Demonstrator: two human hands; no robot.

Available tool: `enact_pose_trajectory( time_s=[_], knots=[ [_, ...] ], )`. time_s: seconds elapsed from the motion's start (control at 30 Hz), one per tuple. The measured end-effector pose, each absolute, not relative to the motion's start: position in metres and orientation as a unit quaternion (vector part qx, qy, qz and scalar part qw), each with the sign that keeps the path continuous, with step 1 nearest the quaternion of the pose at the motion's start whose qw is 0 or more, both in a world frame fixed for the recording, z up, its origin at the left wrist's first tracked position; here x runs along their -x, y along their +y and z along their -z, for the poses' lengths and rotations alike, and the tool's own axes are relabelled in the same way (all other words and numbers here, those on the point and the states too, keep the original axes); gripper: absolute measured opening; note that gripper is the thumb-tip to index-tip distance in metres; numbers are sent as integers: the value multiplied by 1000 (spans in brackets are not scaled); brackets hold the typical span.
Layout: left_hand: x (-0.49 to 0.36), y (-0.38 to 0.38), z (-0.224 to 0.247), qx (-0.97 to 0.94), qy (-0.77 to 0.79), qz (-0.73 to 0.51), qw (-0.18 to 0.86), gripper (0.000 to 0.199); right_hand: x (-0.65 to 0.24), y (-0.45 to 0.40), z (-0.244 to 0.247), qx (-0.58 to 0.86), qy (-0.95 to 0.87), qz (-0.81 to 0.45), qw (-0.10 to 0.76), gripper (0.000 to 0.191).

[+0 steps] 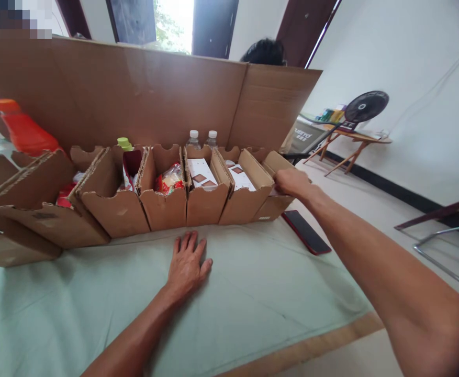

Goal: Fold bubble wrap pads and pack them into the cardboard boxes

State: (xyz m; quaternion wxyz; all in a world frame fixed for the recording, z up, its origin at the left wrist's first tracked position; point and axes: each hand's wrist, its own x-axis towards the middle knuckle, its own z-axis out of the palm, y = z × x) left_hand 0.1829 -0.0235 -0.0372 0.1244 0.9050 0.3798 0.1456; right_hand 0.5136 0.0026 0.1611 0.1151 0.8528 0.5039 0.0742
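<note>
Lower centre of the frame, I've got my left hand [186, 267] flat on the green cloth [253, 303], fingers parted, holding nothing. Right of centre lies a phone [306, 231], and just beyond, my right hand [293, 183] dips into the end box [271, 208]; fingertips hidden, so I can't tell its grip. Behind stands a cardboard panel [154, 94]; upper right, a fan [366, 107].

Brown cardboard box [271, 209], open-topped, upright, rightmost in row
</note>
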Motion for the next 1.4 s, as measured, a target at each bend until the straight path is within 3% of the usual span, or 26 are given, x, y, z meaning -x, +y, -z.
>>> enact_pose_trajectory(
  time_s=[0.1, 0.2, 0.27, 0.37, 0.57, 0.77, 0.87, 1.0, 1.17, 1.27, 1.4],
  knots=[
    [-182, -23, 38, -906, 376, -150, 126, 53, -507, -34, -193, -880, 450, -147, 46, 33],
    [-183, -21, 42, -897, 376, -176, 152, 50, -492, -85, -212, -860, 428, -203, -190, 24],
    [-183, -17, 44, -871, 386, -225, 206, 50, -472, -117, -209, -802, 448, -153, -364, 13],
    [-179, -13, 37, -817, 395, -297, 297, 56, -432, -150, -184, -729, 505, -15, -462, 20],
    [-155, -39, -5, -805, 263, -364, 388, 102, -370, -164, -140, -668, 545, 161, -481, 27],
    [-142, -57, -14, -724, 318, -366, 491, 108, -338, -168, -140, -566, 536, 338, -527, 32],
    [-137, -54, -16, -702, 308, -340, 546, 93, -329, -173, -152, -549, 499, 381, -551, 30],
    [-129, -57, -18, -651, 247, -207, 687, 60, -335, -176, -161, -567, 447, 348, -597, 33],
    [-101, -62, -12, -616, 210, -100, 753, 38, -360, -179, -134, -595, 370, 297, -649, 32],
    [-73, -49, -14, -604, 276, -139, 735, 37, -373, -191, -96, -638, 373, 314, -595, 38],
    [-39, -22, -15, -624, 380, -172, 661, 44, -388, -208, -66, -741, 454, 360, -339, 42]
  ],
)
